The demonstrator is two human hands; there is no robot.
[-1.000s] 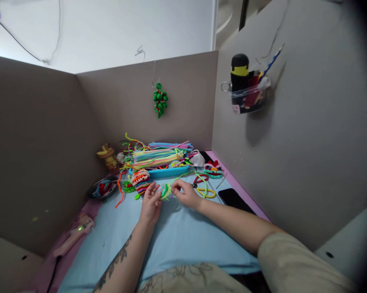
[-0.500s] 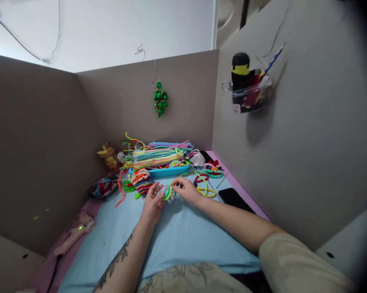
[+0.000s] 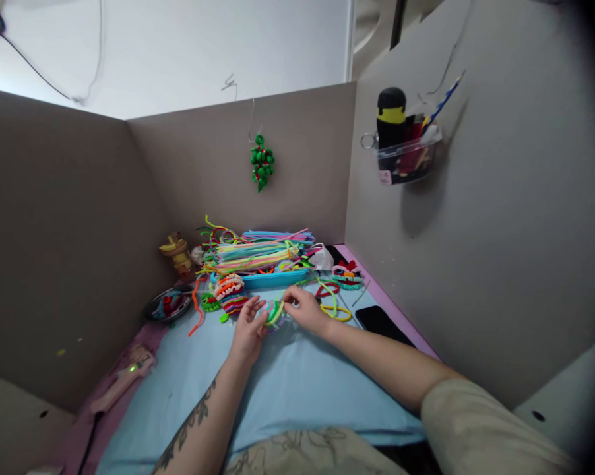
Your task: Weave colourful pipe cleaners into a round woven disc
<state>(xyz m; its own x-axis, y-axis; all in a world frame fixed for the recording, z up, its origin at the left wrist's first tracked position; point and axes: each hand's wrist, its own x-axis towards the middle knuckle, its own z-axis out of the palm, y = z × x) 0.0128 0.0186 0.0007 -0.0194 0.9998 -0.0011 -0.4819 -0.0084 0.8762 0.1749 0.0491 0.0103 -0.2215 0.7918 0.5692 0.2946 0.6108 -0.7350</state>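
Between my hands is a small striped piece of coiled pipe cleaners point(image 3: 272, 311), in green, yellow, pink and lilac. My left hand point(image 3: 249, 330) grips its left side, thumb in front and fingers behind. At its right edge my right hand point(image 3: 302, 308) is closed in a pinch on the yellow-green pipe cleaner; the fingertips partly hide the exact spot. Just left of my left hand sits a striped pipe-cleaner figure point(image 3: 231, 293) in orange, cream and dark bands. Loose red and yellow pipe-cleaner loops point(image 3: 336, 311) lie beyond my right wrist.
A blue tray point(image 3: 278, 280) heaped with pipe cleaners point(image 3: 258, 254) stands at the back. A phone point(image 3: 381, 323) lies right, a dark bowl point(image 3: 169, 303) and a pink glue gun point(image 3: 122, 382) left. A clear holder point(image 3: 406, 161) hangs on the right partition.
The right fingers have shifted very slightly at the edge of the striped piece. Both hands keep their hold; the whole view has moved a little.
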